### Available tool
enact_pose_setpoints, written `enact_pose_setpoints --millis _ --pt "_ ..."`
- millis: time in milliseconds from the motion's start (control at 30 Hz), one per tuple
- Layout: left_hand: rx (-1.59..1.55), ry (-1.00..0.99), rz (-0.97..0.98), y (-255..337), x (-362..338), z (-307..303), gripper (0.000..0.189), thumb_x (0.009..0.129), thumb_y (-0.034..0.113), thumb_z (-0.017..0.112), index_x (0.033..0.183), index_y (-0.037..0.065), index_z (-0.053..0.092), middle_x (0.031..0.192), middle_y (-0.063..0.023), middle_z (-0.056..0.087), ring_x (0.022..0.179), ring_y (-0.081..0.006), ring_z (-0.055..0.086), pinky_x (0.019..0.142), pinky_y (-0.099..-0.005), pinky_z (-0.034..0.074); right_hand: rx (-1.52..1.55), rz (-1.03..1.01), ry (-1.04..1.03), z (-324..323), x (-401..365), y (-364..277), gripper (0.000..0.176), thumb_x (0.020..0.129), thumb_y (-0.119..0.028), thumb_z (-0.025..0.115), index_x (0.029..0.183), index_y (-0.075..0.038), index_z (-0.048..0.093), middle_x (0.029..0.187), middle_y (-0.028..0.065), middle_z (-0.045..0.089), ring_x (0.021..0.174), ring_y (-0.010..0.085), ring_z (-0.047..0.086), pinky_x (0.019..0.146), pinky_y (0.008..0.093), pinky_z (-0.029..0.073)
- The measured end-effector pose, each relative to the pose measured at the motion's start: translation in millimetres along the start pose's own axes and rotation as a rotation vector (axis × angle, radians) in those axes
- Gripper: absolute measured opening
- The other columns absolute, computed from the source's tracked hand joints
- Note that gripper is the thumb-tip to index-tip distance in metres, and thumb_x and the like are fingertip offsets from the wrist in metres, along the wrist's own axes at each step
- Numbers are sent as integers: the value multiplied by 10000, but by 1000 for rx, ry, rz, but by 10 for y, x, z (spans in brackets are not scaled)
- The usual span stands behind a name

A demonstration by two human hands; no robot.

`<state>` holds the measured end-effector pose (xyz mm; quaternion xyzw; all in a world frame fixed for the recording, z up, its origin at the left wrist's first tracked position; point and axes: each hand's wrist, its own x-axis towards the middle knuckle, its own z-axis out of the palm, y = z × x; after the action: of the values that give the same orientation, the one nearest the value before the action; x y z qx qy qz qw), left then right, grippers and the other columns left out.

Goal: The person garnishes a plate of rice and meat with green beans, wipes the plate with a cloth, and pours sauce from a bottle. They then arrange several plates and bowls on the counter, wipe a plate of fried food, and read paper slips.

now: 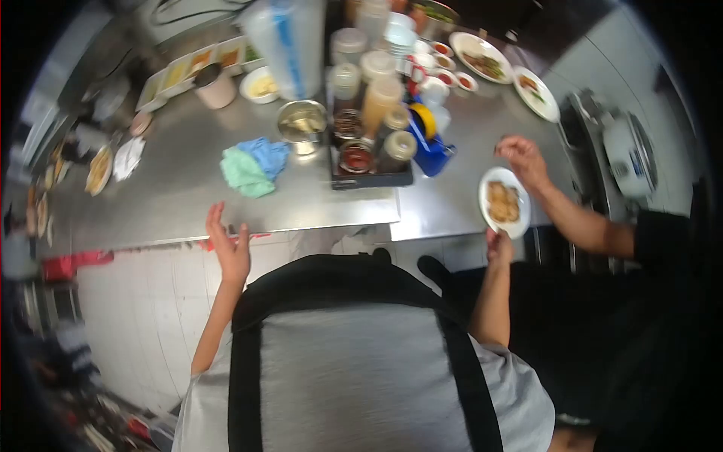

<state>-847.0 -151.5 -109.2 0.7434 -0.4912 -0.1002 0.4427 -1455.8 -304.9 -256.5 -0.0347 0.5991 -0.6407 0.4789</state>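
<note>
We hold a plate (511,230) of browned food (503,202) at the counter's (181,207) front edge.
Our right hand (498,245) grips the plate's near rim, though we cannot tell how the fingers close under it, nor whether the plate touches the metal. Just beyond its far rim is a co-worker's hand (525,160), fingers bunched; we cannot make out what they pinch. To the left of the plate we see a blue caddy (433,160), then a tray (369,181) of bottles and jars, with a pot (301,126) beside it. Our left hand (230,247) is well apart from the plate, fingers spread, near a green cloth (247,167) touching a blue cloth (269,156).
</note>
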Motion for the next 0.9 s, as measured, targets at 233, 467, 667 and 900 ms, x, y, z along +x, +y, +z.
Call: enact_pose_setpoints --millis 233,467,667,900 --pt "-106 -109 50 167 98 109 557 835 72 537 1346 101 318 1409 -140 220 1308 -299 245 1003 -460 292 -80 -82 91 274 -538 -90 240 883 -126 512 1075 14 480 928 139 588 689 246 620 562 333 560" --pt "-190 -174 219 406 115 167 584 790 51 553 1332 89 340 1415 -154 240 1294 -320 255 1009 -465 289 109 -518 416 121 -826 294 301 837 -85 381 1091 63 446 996 173 545 853 266 589 681 397 510" --pt "-296 -262 306 641 185 200 562 793 42 536 1322 74 349 1397 -145 295 1275 -292 317 995 -424 329 0 -525 239 -122 -1373 82 386 828 -77 396 1195 41 421 1021 141 557 896 218 577 779 334 479" --pt "-1037 -894 -140 1495 444 128 512 910 245 492 1353 85 292 1297 -168 423 1122 -260 507 867 -364 464 -146 -225 -508 1043 -2670 -764 348 913 -138 427 1209 46 444 1070 139 575 939 197 594 818 302 489"
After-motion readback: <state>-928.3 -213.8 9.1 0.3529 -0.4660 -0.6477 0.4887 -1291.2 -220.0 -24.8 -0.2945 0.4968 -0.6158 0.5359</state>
